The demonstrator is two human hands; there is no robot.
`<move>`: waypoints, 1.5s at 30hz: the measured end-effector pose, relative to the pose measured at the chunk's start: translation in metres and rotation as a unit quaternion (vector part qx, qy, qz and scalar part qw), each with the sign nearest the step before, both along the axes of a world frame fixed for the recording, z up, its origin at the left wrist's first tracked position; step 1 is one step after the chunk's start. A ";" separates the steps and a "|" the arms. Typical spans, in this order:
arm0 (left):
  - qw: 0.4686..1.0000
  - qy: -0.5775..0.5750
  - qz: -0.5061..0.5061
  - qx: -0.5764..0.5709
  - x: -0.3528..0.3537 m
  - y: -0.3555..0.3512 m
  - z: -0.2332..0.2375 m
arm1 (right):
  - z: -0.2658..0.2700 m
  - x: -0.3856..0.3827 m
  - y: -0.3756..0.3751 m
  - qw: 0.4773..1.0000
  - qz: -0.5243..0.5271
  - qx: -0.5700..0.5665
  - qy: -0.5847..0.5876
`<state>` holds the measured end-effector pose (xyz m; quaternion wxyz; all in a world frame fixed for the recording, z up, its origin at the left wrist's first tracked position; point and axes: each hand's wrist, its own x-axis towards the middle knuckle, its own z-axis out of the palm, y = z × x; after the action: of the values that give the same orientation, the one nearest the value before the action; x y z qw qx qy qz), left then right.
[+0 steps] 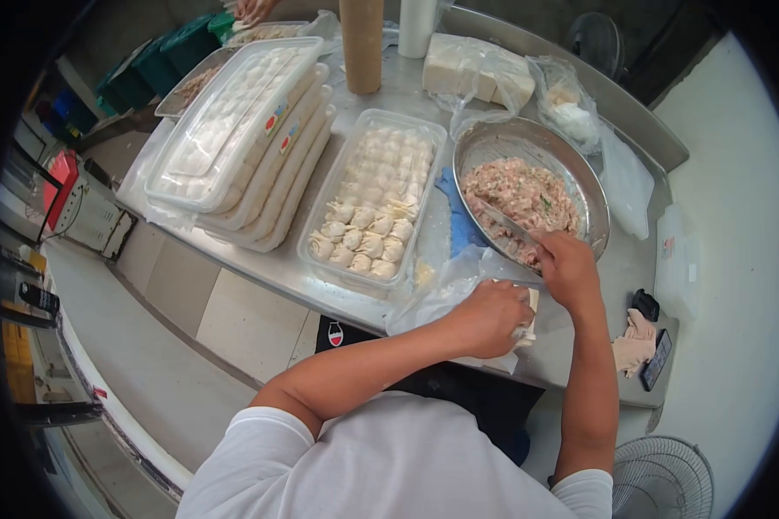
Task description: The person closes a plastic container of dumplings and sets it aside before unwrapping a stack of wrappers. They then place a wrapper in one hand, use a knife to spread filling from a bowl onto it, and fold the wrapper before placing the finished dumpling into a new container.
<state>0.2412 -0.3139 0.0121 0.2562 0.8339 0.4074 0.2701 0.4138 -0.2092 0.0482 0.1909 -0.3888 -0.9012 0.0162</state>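
Note:
My right hand (pixel 567 266) grips a flat metal spatula (pixel 509 223), whose blade reaches into the minced meat filling (pixel 519 197). The filling lies in a round steel bowl (pixel 599 216). Near the table edge, my left hand (pixel 492 318) is closed with its fingers curled around a pale dumpling wrapper (pixel 519 332), mostly hidden by the hand. A stack of wrappers (pixel 531 311) is right beside those fingers, on clear plastic (pixel 433 303). To the left, a plastic tray (pixel 310 227) holds rows of folded dumplings (pixel 368 233).
Stacked, lidded dumpling trays (pixel 242 130) stand at the left. Behind are a brown cylinder (pixel 361 48), a white roll (pixel 417 28) and a plastic-wrapped wrapper block (pixel 480 71). A blue cloth (pixel 463 227) touches the bowl. A phone (pixel 657 360) lies at the right; another person's hand (pixel 255 9) is far back.

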 end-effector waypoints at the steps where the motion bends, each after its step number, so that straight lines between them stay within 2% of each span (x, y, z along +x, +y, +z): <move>1: 1.000 -0.001 -0.005 -0.001 -0.001 0.000 0.001 | 0.006 0.007 -0.004 0.998 -0.007 -0.049 0.042; 2: 1.000 -0.016 -0.012 -0.018 -0.003 0.001 0.003 | 0.008 0.013 -0.008 0.991 -0.013 -0.099 0.083; 4: 0.999 -0.032 -0.017 -0.036 -0.007 0.005 0.002 | 0.008 0.022 -0.016 0.986 -0.027 -0.110 0.121; 6: 0.977 -0.190 0.056 -0.075 -0.009 0.011 -0.009 | 0.008 0.022 -0.017 0.979 -0.040 -0.118 0.162; 7: 0.978 -0.188 0.049 -0.076 -0.011 0.013 -0.014 | 0.009 0.016 -0.015 0.986 -0.032 -0.081 0.141; 8: 0.933 -0.313 0.082 -0.158 -0.016 0.015 -0.019 | 0.011 0.011 -0.013 0.992 -0.025 -0.043 0.120; 9: 0.865 -0.427 0.114 -0.239 -0.021 0.016 -0.022 | 0.011 0.005 -0.009 0.991 -0.033 -0.041 0.122; 10: 0.866 -0.424 0.108 -0.241 -0.026 0.017 -0.023 | 0.008 -0.003 -0.004 0.997 -0.049 -0.021 0.058; 11: 0.741 -0.589 0.079 -0.313 -0.032 0.016 -0.024 | 0.005 -0.012 -0.002 0.998 -0.062 -0.004 -0.007; 12: 0.580 -0.725 0.048 -0.368 -0.038 0.014 -0.023 | 0.003 -0.022 0.000 0.998 -0.062 -0.005 -0.005; 13: 0.582 -0.724 0.050 -0.366 -0.044 0.010 -0.021 | 0.002 -0.033 0.001 0.995 -0.079 -0.020 -0.051; 14: 0.525 -0.768 0.044 -0.364 -0.049 0.006 -0.017 | 0.002 -0.039 0.003 0.990 -0.093 -0.034 -0.098; 15: 0.465 -0.808 0.037 -0.358 -0.055 0.003 -0.013 | 0.003 -0.040 0.004 0.991 -0.089 -0.031 -0.096; 16: 0.467 -0.810 0.039 -0.354 -0.061 0.001 -0.010 | 0.004 -0.037 0.003 0.994 -0.073 -0.035 -0.069; 18: 0.479 -0.810 0.136 -0.310 -0.069 -0.004 -0.007 | 0.006 -0.025 0.004 0.997 -0.056 -0.041 -0.042; 19: 0.479 -0.810 0.137 -0.311 -0.073 -0.005 -0.007 | 0.009 -0.014 0.006 0.998 -0.037 -0.056 -0.009; 21: 0.530 -0.765 0.210 -0.298 -0.078 0.000 -0.006 | 0.014 0.003 0.000 0.997 -0.023 -0.070 0.023; 23: 0.511 -0.780 0.206 -0.298 -0.080 0.011 -0.001 | 0.019 0.014 -0.016 0.971 -0.033 -0.142 0.188; 25: 0.489 -0.795 0.204 -0.296 -0.080 0.022 0.003 | 0.032 0.015 -0.037 0.972 -0.031 -0.131 0.192; 27: 0.490 -0.801 0.118 -0.323 -0.075 0.033 0.006 | 0.032 0.012 -0.053 0.973 -0.035 -0.116 0.198; 28: 0.489 -0.801 0.115 -0.325 -0.072 0.036 0.006 | 0.027 0.009 -0.059 0.972 -0.017 -0.094 0.216; 30: 0.416 -0.835 -0.083 -0.352 -0.065 0.040 0.011 | 0.014 0.007 -0.063 0.970 -0.004 -0.070 0.232; 31: 0.415 -0.833 -0.085 -0.357 -0.060 0.040 0.017 | 0.004 0.007 -0.064 0.976 -0.012 -0.049 0.210; 33: 0.474 -0.803 0.090 -0.351 -0.052 0.039 0.032 | 0.002 0.012 -0.069 0.982 -0.021 -0.028 0.187; 34: 0.474 -0.803 0.091 -0.349 -0.053 0.039 0.028 | 0.008 0.015 -0.072 0.985 -0.029 -0.025 0.168; 36: 0.504 -0.795 0.162 -0.296 -0.057 0.040 0.018 | 0.018 0.014 -0.080 0.987 -0.034 -0.024 0.152; 39: 0.523 -0.787 0.165 -0.284 -0.058 0.036 0.014 | 0.021 0.005 -0.089 0.977 -0.050 -0.017 0.206; 41: 0.533 -0.782 0.155 -0.283 -0.054 0.031 0.022 | 0.011 -0.004 -0.081 0.988 -0.019 0.022 0.154; 43: 0.543 -0.777 0.141 -0.286 -0.054 0.029 0.026 | 0.006 -0.005 -0.076 0.989 -0.021 0.001 0.149; 45: 0.516 -0.807 0.032 -0.286 -0.069 0.028 0.025 | 0.011 -0.007 -0.072 0.989 -0.011 -0.020 0.146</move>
<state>0.1726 -0.2863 0.0367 0.6907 0.1261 0.1080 0.7038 0.4064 -0.2807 0.0596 0.3126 -0.3958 -0.8590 0.0883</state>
